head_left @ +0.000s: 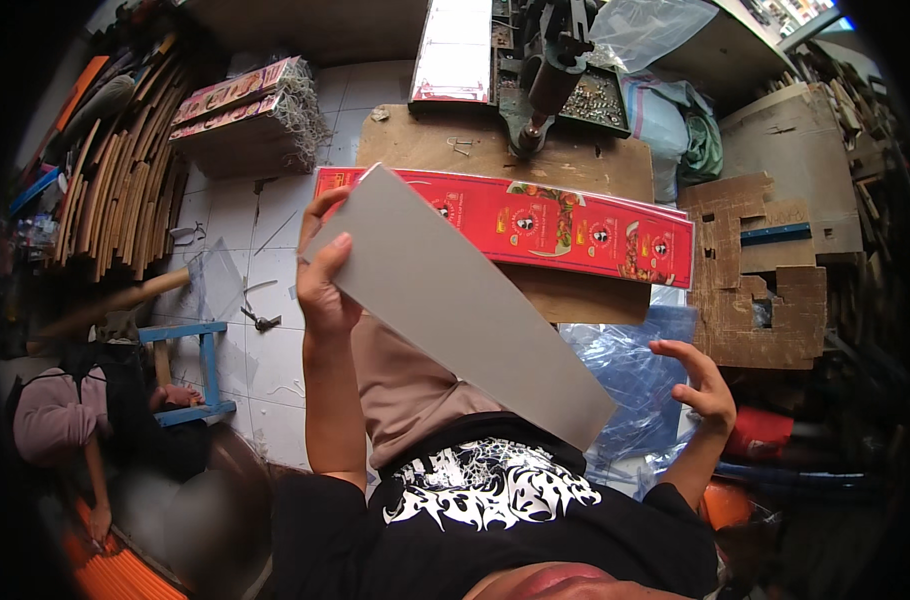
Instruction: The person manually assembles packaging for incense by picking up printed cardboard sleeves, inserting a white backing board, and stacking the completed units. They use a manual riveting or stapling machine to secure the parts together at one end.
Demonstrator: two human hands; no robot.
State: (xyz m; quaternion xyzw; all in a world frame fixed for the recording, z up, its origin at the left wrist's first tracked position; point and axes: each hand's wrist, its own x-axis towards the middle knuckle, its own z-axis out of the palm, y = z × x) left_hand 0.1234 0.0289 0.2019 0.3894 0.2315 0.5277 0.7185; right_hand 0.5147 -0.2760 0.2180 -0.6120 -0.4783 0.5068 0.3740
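Note:
My left hand [328,270] grips one end of a long grey cardboard strip [475,310], thumb on its plain face and fingers behind. The strip slants across my lap, its other end low at the right. My right hand [703,385] is apart from the strip's lower end, fingers spread and holding nothing. Beyond the strip, a stack of red printed cardboard strips [575,228] lies on a wooden bench [405,140]; the grey strip covers part of it. At the bench's far side stands a dark metal press [550,90], with a tray of small metal pieces [595,105] beside it.
White printed sheets [453,50] lie left of the press. Corded printed boards [240,115] are stacked on the tiled floor [275,365]. Clear blue plastic [630,375] lies near my right hand, cut-out brown board [755,270] beyond. Another person [65,410] sits at lower left by a blue frame [210,370].

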